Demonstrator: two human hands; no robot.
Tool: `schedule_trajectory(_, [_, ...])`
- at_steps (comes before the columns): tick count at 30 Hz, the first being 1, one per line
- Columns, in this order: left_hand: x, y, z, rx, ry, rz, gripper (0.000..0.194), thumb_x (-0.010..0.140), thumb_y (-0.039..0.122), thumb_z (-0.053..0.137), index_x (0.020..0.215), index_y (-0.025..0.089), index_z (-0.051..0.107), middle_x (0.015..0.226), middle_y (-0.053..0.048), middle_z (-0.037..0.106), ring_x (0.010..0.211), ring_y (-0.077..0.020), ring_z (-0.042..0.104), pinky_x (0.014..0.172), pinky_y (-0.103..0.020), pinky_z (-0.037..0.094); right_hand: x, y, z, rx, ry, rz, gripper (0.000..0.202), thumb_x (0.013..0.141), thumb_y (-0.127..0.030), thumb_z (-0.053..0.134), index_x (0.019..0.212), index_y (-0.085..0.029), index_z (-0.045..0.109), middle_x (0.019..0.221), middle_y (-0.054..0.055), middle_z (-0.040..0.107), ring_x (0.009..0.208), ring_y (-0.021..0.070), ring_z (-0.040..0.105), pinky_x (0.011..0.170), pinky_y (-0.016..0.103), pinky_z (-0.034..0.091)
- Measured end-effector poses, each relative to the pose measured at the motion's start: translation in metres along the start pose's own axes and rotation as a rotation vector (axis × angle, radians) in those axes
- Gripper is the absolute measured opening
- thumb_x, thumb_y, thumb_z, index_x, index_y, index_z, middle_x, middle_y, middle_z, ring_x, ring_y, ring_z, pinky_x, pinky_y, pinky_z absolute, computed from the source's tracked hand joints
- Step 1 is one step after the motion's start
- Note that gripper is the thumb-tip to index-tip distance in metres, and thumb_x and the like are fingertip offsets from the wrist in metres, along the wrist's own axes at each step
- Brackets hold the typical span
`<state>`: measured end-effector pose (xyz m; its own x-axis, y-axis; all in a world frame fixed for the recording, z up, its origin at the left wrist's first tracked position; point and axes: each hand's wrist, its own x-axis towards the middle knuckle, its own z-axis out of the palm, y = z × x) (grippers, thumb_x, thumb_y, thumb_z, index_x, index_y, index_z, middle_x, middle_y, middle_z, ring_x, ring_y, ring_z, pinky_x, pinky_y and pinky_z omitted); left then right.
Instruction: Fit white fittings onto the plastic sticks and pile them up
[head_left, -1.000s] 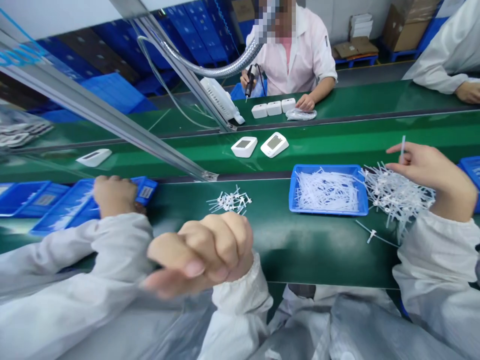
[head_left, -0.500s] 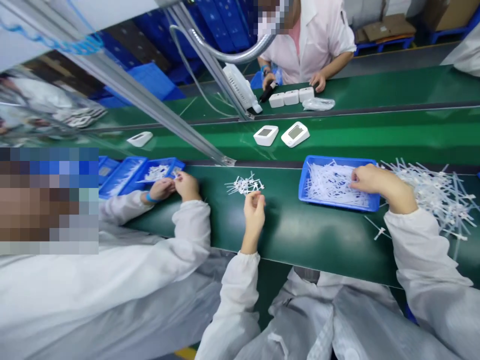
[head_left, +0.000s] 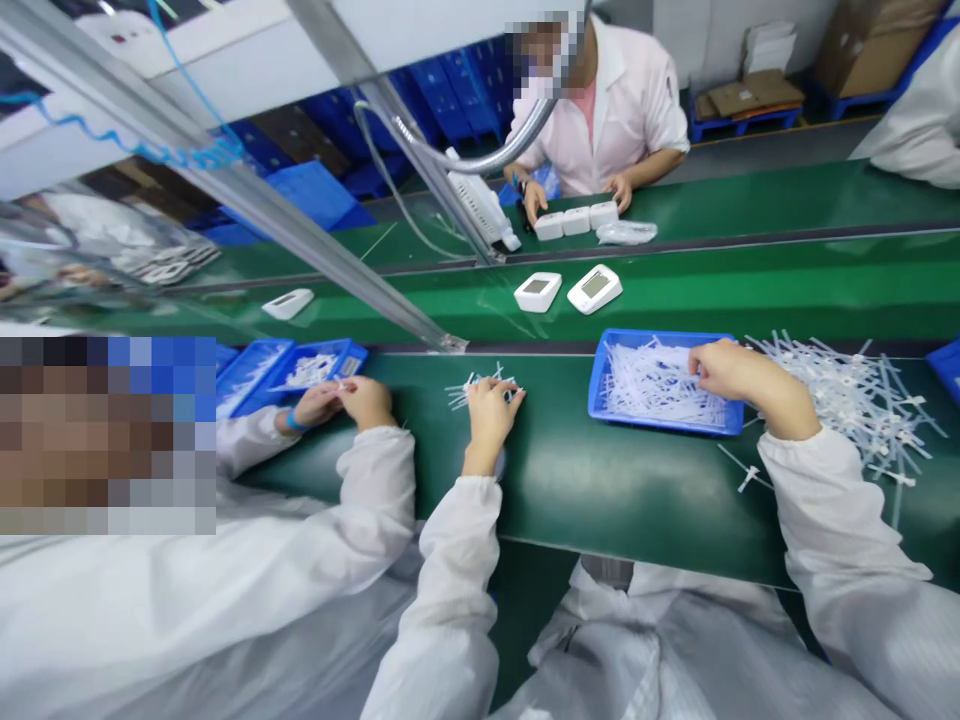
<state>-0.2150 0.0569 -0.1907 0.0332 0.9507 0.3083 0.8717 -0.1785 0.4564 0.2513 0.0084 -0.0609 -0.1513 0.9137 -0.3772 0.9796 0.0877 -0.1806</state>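
My left hand (head_left: pixel 491 415) reaches over a small pile of thin white tubes with connector pieces (head_left: pixel 457 395). Its fingers bend down into the pile, and a gap shows between thumb and fingers. Over the right part of a blue tray (head_left: pixel 595 400), my right hand (head_left: pixel 731 375) dips its closed fingertips among loose translucent plastic tubes (head_left: pixel 645 380). What those fingertips pinch is too small to make out. To the right of the tray lies a larger heap of tubes with white connectors (head_left: pixel 862 400). A single tube with a connector (head_left: pixel 750 475) lies in front of the tray.
At my left, a co-worker's hands (head_left: pixel 341 400) meet beside blue trays (head_left: pixel 255 375) of white parts. White devices with screens (head_left: pixel 595 289) lie on the green belt (head_left: pixel 712 290). Across it, another person handles white boxes (head_left: pixel 576 221). A metal post (head_left: pixel 375 290) slants down at left.
My left hand has moved forward over the small pile, its thumb and fingers spreading from a closed pinch. My right hand stays in the tray. The head view has shifted slightly.
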Motion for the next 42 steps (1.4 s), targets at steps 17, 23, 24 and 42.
schedule_trajectory(17, [0.027,0.239,-0.032,-0.917,0.146,0.307,0.025,0.1,0.041,0.074,0.109,0.02,0.067,0.127,-0.012,0.08,0.118,-0.0265,0.079,0.107,-0.045,0.06,-0.056,-0.027,-0.026,1.0,0.558,-0.535,0.006,0.089,-0.021,0.073,0.091,-0.017,0.069,0.094,0.004,0.076,0.086,0.0186,0.08,0.08,0.03,0.06])
schedule_trajectory(23, [0.019,0.317,-0.035,-1.204,0.204,0.397,0.025,0.096,0.039,0.079,0.104,0.023,0.061,0.102,-0.002,0.082,0.091,-0.0235,0.084,0.089,-0.044,0.069,-0.059,-0.032,-0.027,1.393,0.543,-0.638,0.019,0.084,-0.021,0.082,0.092,-0.018,0.065,0.084,0.0,0.073,0.081,0.0163,0.079,0.077,0.028,0.065])
schedule_trajectory(24, [0.016,0.319,-0.033,-1.187,0.157,0.386,0.024,0.096,0.037,0.079,0.103,0.022,0.062,0.101,-0.002,0.082,0.086,-0.0217,0.083,0.083,-0.04,0.069,-0.059,-0.032,-0.027,1.442,0.561,-0.644,0.023,0.081,-0.021,0.085,0.092,-0.018,0.066,0.084,-0.001,0.074,0.08,0.0158,0.079,0.076,0.028,0.065])
schedule_trajectory(42, [0.009,0.312,-0.006,-1.229,-0.085,0.355,0.043,0.093,0.033,0.086,0.131,0.026,0.067,0.092,0.0,0.081,0.074,-0.0144,0.079,0.073,-0.026,0.066,-0.034,-0.039,-0.018,1.635,0.756,-0.542,0.04,0.074,-0.032,0.099,0.082,-0.019,0.062,0.083,0.0,0.078,0.06,0.0087,0.066,0.056,0.022,0.055])
